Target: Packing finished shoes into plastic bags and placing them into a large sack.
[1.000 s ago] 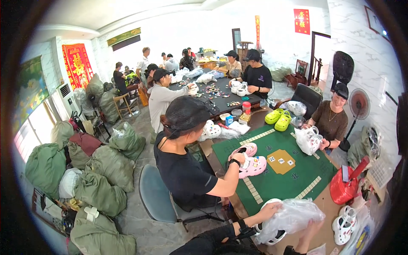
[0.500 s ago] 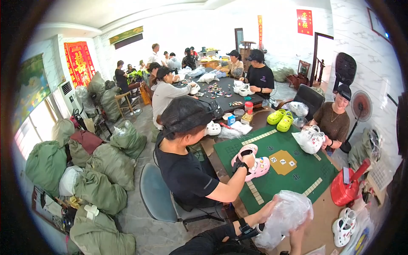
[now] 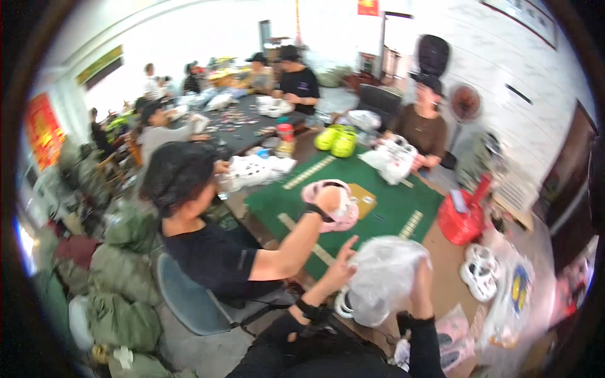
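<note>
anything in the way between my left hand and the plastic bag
Nothing visible: the left hand is right by the bag's left edge, though blur hides whether they touch. The right hand is at its right edge.

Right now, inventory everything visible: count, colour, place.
plastic bag: one, translucent, centre foreground
game mat: one, green, on tan table
lime clogs: two, lime, mat's far end
pink clog: at least one, pink, neighbour's hand
white clogs: apparently two, white, table's right side
handbag: one, red, right of mat
black table: one, black, background
sacks: several, green, lower left
people: several, mixed clothing, around tables
left hand: one, bare, beside plastic bag
right hand: one, bare, holding plastic bag
</note>
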A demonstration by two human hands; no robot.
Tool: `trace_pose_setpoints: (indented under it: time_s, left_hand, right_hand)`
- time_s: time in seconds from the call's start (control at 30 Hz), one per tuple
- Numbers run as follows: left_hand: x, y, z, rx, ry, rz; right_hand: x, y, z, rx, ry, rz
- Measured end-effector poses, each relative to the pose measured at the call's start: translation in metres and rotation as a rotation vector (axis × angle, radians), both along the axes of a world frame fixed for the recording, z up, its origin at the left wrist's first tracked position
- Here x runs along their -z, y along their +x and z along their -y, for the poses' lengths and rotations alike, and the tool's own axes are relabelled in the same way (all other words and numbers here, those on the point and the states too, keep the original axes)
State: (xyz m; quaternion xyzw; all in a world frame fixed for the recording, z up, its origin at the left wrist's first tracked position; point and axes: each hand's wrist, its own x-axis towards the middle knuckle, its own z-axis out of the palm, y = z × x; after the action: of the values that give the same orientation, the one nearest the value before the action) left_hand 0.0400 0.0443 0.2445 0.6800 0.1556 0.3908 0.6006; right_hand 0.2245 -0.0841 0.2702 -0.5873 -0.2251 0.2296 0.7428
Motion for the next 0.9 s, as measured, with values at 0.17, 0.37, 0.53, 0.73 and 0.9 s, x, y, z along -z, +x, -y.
trace_pose_setpoints:
  time_s: [0.17, 0.37, 0.53, 0.73, 0.9]
  left_hand:
    - [-0.041, -0.006, 0.019, -0.23, 0.513, -0.453]
    - [0.003, -0.007, -0.003, -0.27, -0.279, -0.099]
    - [0.002, -0.008, -0.004, -0.31, -0.384, 0.079]
    - [-0.018, -0.02, 0.011, -0.355, -0.511, 0.26]
    - [0.004, -0.018, 0.009, -0.353, -0.547, 0.119]
  right_hand:
    - [0.006, 0.01, -0.017, -0.15, -0.087, -0.084]
    - [-0.02, 0.009, -0.009, -0.259, -0.085, -0.073]
    - [-0.033, -0.006, -0.003, -0.255, -0.011, 0.025]
    - [-0.047, -0.07, 0.017, -0.157, -0.172, 0.829]
    - [-0.031, -0.082, 0.029, -0.231, -0.588, 1.529]
